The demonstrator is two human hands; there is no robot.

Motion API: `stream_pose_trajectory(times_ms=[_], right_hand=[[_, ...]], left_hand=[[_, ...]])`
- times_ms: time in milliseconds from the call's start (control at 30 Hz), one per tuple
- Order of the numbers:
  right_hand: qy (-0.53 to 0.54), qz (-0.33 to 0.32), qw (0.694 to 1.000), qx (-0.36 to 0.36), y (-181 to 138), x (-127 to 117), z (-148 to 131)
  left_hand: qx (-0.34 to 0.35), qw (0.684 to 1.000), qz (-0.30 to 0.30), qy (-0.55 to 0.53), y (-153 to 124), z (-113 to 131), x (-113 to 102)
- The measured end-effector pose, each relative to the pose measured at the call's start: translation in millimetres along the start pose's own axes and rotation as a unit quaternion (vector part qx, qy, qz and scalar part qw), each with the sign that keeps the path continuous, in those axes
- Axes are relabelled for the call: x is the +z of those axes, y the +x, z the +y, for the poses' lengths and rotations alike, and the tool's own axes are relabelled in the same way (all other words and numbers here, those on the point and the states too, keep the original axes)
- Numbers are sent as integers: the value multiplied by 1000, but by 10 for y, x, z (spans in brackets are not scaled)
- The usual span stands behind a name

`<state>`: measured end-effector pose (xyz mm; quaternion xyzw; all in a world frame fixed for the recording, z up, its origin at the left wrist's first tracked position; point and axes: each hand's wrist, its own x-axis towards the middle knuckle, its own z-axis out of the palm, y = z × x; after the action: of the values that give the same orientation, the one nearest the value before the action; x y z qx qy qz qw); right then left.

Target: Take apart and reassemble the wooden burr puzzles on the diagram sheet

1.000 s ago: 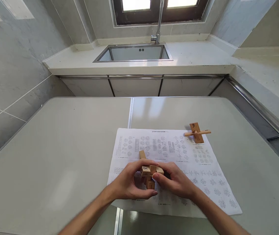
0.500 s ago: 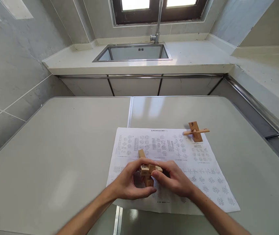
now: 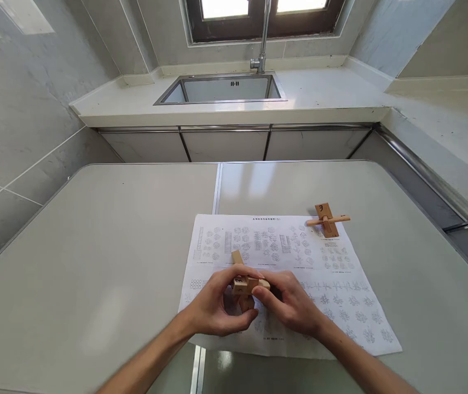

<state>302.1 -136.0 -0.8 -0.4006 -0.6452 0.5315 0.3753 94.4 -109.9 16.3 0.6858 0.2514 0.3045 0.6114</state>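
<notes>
Both hands meet over a printed instruction sheet [image 3: 340,284] on the table. My left hand [image 3: 215,306] and my right hand [image 3: 293,303] are closed around a small wooden interlocking puzzle [image 3: 247,284], with several light-brown blocks crossing each other. One block end pokes out behind my left fingers. A second wooden puzzle assembly [image 3: 327,220], a cross of a block and a thin stick, stands apart at the sheet's far right corner.
The grey table [image 3: 94,257] has a seam down its middle. Beyond it runs a white counter with a steel sink [image 3: 221,88] and tap under a window. A tiled wall is on the left, and a metal rail [image 3: 434,180] on the right.
The puzzle between my hands has turned slightly and sunk lower into my fingers. The view has shifted a little. The far puzzle has not moved.
</notes>
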Motion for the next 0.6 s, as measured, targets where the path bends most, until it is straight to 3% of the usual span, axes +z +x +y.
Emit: stream_pose_trajectory(times_ms=[233, 433, 600], right_hand=[[128, -62, 989, 37, 7, -24, 49], [116, -60, 990, 43, 11, -34, 42], [112, -40, 991, 68, 2, -12, 62]], left_hand=[[20, 999, -7, 30, 36, 48, -59], [21, 1000, -13, 6, 55, 81, -46], [-18, 1000, -9, 16, 17, 22, -56]])
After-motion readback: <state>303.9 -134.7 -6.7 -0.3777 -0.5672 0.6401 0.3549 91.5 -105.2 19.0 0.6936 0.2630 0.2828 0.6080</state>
